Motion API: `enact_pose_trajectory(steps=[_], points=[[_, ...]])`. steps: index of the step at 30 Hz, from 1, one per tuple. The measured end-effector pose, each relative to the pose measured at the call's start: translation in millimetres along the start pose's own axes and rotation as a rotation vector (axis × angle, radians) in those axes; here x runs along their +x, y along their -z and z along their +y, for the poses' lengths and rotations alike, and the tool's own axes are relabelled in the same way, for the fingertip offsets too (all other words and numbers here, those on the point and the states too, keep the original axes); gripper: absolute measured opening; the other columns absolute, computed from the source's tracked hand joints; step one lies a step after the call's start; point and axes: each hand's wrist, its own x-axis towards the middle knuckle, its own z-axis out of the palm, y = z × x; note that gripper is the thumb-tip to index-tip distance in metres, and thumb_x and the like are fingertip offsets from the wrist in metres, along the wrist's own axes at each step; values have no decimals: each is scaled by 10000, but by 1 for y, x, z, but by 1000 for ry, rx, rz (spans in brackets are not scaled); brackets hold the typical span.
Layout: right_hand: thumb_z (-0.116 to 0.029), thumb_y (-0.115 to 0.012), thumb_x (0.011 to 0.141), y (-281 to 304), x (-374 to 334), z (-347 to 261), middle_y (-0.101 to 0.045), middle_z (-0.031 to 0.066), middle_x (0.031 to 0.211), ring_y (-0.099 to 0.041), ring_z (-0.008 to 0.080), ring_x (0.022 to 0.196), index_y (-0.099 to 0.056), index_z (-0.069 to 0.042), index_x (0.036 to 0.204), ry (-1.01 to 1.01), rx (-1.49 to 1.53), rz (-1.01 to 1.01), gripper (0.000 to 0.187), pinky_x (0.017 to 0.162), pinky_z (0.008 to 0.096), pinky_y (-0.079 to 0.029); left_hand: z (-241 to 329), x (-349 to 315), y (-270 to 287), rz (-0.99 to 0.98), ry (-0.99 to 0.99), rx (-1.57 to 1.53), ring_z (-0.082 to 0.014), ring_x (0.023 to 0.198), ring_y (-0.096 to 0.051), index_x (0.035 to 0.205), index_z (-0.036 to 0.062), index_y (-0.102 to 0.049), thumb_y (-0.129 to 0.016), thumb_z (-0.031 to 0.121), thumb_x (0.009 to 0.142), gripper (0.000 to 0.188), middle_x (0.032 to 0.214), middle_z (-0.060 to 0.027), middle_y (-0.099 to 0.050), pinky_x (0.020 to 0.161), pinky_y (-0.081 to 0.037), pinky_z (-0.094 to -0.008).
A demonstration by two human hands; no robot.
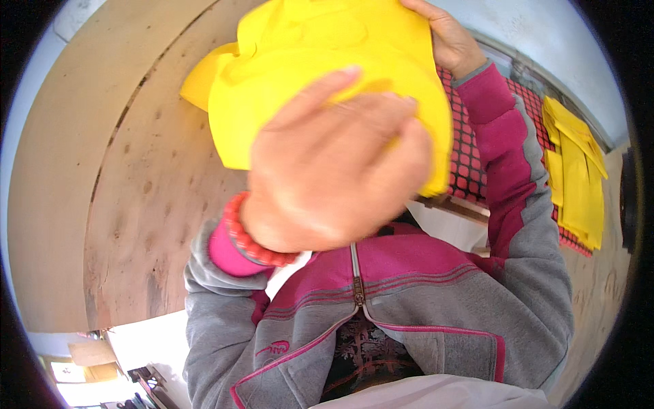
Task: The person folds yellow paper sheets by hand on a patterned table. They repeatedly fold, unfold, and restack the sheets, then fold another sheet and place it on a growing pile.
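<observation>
A large piece of smooth yellow cloth [327, 51], creased and folded over, is held up in front of me over the wooden table. At its upper right edge, my right hand [455, 42] is closed on the cloth, with some fingers cut off by the picture's top. My left hand [334, 167], blurred by movement and wearing a red bead bracelet [248, 235], is in front of the cloth's lower part. Its back faces me and one finger stretches up. Whether its fingertips touch the cloth cannot be made out.
The pale plywood tabletop [157, 184], with a dark seam, extends to the left. A red and black checked cloth [469, 160] lies at the right. Folded yellow cloth pieces [579, 180] are stacked on it, near a pale blue wall [579, 48].
</observation>
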Motion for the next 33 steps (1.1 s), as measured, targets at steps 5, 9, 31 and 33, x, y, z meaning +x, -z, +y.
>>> enact_pose_trajectory(steps=[5, 9, 31, 33], points=[[-94, -619, 937, 77, -79, -25, -689, 130, 1170, -666, 225, 1035, -623, 39, 1214, 76, -111, 207, 307, 929, 364, -538, 70, 15, -77, 177, -18, -176, -199, 737, -658, 791, 93, -605, -659, 148, 732, 97, 763, -48, -622, 837, -546, -383], [-298, -626, 972, 146, -134, -25, -659, 128, 1237, -657, 211, 1100, -577, 32, 1272, 84, -287, 339, 449, 935, 356, -550, 96, 20, -133, 75, -27, -341, -208, 732, -674, 820, 112, -583, -631, 126, 780, 64, 799, -33, -640, 747, -564, -363], [-109, -697, 868, 235, -159, 1, -704, 99, 1031, -683, 185, 867, -641, 22, 1124, -77, -770, 699, 293, 769, 321, -556, -10, -6, -355, -661, 213, -447, -352, 1414, -371, 1444, 61, -456, -499, 414, 996, 572, 1526, -191, -398, 1122, -316, -513], [-123, -700, 871, 232, -159, 0, -703, 101, 1042, -683, 183, 874, -640, 23, 1126, -77, -772, 699, 299, 767, 319, -556, -5, -13, -358, -666, 238, -267, -349, 1452, -310, 1477, 80, -420, -472, 560, 972, 698, 1558, -191, -347, 1123, -262, -600]])
